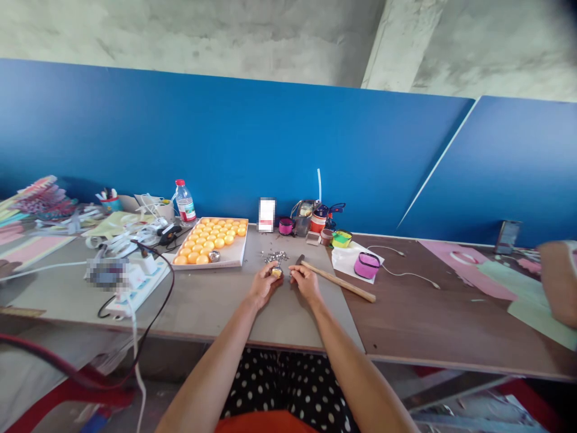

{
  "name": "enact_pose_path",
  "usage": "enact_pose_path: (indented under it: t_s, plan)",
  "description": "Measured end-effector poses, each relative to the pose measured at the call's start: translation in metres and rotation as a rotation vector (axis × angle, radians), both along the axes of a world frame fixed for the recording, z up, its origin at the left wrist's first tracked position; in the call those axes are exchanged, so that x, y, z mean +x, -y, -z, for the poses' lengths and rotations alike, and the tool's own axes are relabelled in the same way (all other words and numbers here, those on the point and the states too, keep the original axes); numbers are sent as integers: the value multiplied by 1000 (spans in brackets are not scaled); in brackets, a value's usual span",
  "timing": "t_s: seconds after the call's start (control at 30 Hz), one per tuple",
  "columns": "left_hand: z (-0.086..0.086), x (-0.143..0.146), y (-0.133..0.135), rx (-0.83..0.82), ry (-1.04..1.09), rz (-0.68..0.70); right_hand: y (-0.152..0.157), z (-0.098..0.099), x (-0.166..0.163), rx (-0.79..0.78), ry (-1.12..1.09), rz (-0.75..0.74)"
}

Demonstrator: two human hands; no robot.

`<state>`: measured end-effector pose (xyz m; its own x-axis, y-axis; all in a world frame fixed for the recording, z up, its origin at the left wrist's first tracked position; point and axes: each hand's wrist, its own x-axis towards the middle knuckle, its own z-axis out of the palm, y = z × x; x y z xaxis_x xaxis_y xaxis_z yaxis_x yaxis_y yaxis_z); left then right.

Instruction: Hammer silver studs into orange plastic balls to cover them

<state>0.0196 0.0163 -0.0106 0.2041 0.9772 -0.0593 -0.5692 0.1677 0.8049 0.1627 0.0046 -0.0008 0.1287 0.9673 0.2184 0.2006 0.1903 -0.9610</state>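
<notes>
Between the fingers of my left hand (pixel 261 287) is a small orange ball (pixel 276 272) partly covered in silver. My right hand (pixel 306 282) is just to the right of it, thumb and fingertips pinched together; what they hold is too small to name. Beyond both hands lies a loose pile of shiny silver pieces (pixel 276 257). A hammer (pixel 345 281) with a wooden handle lies beside my right hand, its head close to my fingers. To the left, a shallow white box (pixel 244 248) holds several orange balls (pixel 208 245) and one silver-covered ball (pixel 214 256) at its near corner.
A power strip (pixel 139 288) with cables lies left, near a bottle (pixel 185 203). Along the blue partition (pixel 270 138) stand small containers and a red cup (pixel 318 220). A purple basket-like item (pixel 366 265) sits on white paper. Another person's arm (pixel 558 282) shows far right.
</notes>
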Motion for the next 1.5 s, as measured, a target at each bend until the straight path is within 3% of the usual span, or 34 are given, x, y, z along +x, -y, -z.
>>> enact_pose_path:
  t_s: [0.17,0.43,1.03,1.5]
  plan:
    - [4,2,-1,8,-43,-45,1,1,-7,-21,-119,-68]
    - [-2,3,3,35,-84,-44,3,-1,-7,34,52,-119]
    - [5,2,0,99,-181,-45,-1,7,-4,-69,-68,-191]
    - [6,1,-1,115,-210,-42,2,2,-3,-68,85,-218]
